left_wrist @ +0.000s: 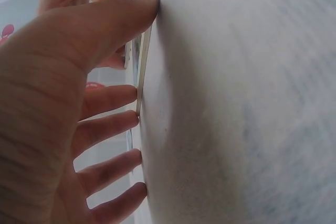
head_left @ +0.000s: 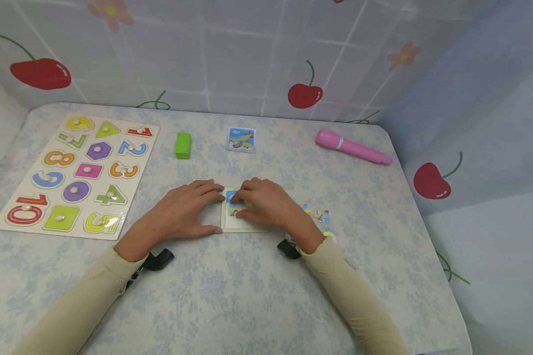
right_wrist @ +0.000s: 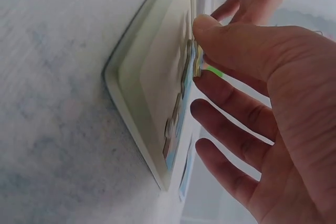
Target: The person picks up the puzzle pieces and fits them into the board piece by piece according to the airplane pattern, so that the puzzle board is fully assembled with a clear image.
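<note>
A small, pale, square jigsaw tray (head_left: 244, 228) lies on the table between the two hands. Several puzzle pieces (head_left: 231, 196) with blue parts sit along its left side. With thumb and fingertip, my right hand (head_left: 268, 203) pinches a small puzzle piece (right_wrist: 198, 60) low over the tray, at the pieces lying there. My left hand (head_left: 184, 209) rests at the tray's left edge, thumb by the near corner and fingers reaching along that side. In the left wrist view its thumb (left_wrist: 144, 11) touches the rim and the other fingers are spread nearly straight.
Loose puzzle pieces (head_left: 323, 216) lie right of the tray, partly behind the right wrist. Behind the tray are an airplane picture card (head_left: 242, 139) and a green block (head_left: 183, 146). A number-and-shape peg board (head_left: 75, 177) lies left, a pink microphone-like stick (head_left: 353, 148) back right.
</note>
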The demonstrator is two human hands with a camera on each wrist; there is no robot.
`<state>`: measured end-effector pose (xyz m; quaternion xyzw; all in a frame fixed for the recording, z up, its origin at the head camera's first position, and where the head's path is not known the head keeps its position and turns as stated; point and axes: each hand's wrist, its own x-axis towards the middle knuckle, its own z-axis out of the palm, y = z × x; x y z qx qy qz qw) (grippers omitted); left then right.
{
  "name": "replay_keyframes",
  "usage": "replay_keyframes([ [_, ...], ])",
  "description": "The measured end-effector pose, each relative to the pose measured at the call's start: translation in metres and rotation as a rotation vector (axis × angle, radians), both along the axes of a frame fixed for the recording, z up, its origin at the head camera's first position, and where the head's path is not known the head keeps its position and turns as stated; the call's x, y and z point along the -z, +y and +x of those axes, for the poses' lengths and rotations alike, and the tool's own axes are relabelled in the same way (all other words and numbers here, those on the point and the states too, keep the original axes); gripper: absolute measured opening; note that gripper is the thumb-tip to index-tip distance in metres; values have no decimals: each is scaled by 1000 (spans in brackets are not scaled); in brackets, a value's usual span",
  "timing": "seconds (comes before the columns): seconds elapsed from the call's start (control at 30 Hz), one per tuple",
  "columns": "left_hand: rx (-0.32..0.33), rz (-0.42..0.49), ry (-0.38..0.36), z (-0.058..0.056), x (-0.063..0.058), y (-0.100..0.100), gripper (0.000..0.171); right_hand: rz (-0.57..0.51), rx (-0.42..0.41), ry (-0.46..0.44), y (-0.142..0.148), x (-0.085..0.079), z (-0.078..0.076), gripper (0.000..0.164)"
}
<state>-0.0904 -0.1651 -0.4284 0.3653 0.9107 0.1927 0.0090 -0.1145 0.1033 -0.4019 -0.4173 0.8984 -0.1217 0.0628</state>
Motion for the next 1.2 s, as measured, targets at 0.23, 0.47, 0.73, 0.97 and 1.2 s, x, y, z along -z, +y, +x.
replay_keyframes([
  [0.23, 1, 3, -3, 1, -1, 0, 73, 50, 4, 17, -7, 0, 2, 33],
  [0.47, -1, 1, -5, 0, -2, 1, 74, 45, 2, 30, -10, 2, 3, 32],
  [0.73, 4, 14, 7, -1, 0, 0, 74, 44, 1, 43, -12, 3, 4, 29],
  [0.97, 2, 14, 4, -1, 0, 0, 73, 24, -1, 19, -10, 0, 4, 28],
  [1.2, -5, 6, -7, -1, 0, 0, 74, -26, 60, 22, 8, -6, 3, 29],
])
